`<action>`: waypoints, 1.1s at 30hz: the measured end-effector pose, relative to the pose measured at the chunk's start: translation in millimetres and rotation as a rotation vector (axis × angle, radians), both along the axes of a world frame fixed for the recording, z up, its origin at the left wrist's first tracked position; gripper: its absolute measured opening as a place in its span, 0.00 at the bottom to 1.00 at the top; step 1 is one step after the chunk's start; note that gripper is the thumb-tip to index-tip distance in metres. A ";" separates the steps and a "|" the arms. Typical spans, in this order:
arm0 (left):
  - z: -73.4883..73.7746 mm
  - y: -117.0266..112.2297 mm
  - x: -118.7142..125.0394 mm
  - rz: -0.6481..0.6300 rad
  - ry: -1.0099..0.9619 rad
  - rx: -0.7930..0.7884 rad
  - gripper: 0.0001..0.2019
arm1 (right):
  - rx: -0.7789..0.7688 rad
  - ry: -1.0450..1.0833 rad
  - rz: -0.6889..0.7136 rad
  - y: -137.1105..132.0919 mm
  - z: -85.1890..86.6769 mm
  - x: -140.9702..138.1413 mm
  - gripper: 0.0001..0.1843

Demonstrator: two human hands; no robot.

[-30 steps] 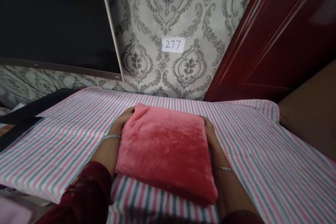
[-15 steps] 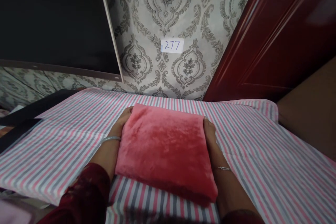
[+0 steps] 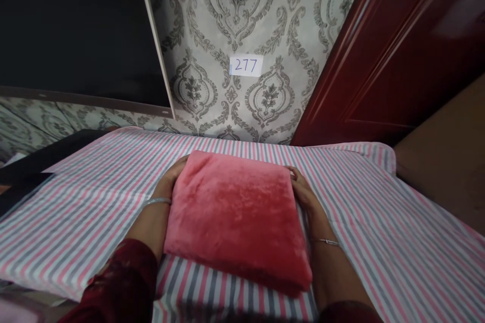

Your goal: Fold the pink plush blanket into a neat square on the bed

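A folded pink plush cloth (image 3: 235, 217) lies on the striped pink, grey and white sheet (image 3: 94, 197). My left hand (image 3: 170, 180) rests against its left edge near the far corner, fingers curled along the side. My right hand (image 3: 303, 193) lies against the right edge, fingers extended along the far corner. Both wrists wear thin bangles. The fingertips of both hands are partly hidden by the cloth.
A patterned wall with a small paper label "277" (image 3: 246, 65) stands behind the bed. A dark screen (image 3: 76, 30) hangs at the upper left. A dark red wooden door (image 3: 397, 45) is at the right, a black flat object (image 3: 34, 161) at the far left.
My right hand has shifted slightly outward, its fingers now stretched along the cloth's far right corner. The cloth and left hand have barely moved.
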State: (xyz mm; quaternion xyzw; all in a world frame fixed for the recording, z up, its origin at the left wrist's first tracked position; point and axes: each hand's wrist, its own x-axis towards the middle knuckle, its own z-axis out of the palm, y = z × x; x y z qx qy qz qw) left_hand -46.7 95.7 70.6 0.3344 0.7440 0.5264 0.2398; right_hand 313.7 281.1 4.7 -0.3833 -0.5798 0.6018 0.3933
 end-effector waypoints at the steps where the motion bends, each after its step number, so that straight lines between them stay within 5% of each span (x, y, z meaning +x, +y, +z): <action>1: -0.9 -1.0 -0.3 -0.062 -0.023 0.013 0.18 | 0.018 -0.045 -0.056 0.9 -1.7 -0.7 0.31; 5: -5.7 -9.7 1.1 -0.085 -0.133 0.081 0.18 | 0.186 -0.258 -0.247 6.0 -11.7 -4.7 0.20; 9: -4.4 -11.4 -0.9 -0.006 -0.165 0.068 0.17 | 0.232 -0.276 -0.253 10.1 -18.3 -5.0 0.18; 13: 2.2 -2.8 -4.5 -0.062 -0.120 -0.061 0.16 | 0.219 -0.273 -0.266 9.8 -18.6 -4.8 0.20; 21: -2.3 -2.1 -2.3 -0.066 0.006 -0.043 0.17 | 0.293 -0.486 -0.392 5.8 -9.9 -9.4 0.13; 29: -9.8 0.1 -11.1 -0.052 -0.147 0.077 0.17 | 0.419 -0.476 -0.441 4.1 -9.2 -7.3 0.22; 33: -2.7 5.5 -23.0 0.147 -0.038 0.187 0.19 | 0.629 -0.389 -0.492 -1.9 7.9 -7.9 0.30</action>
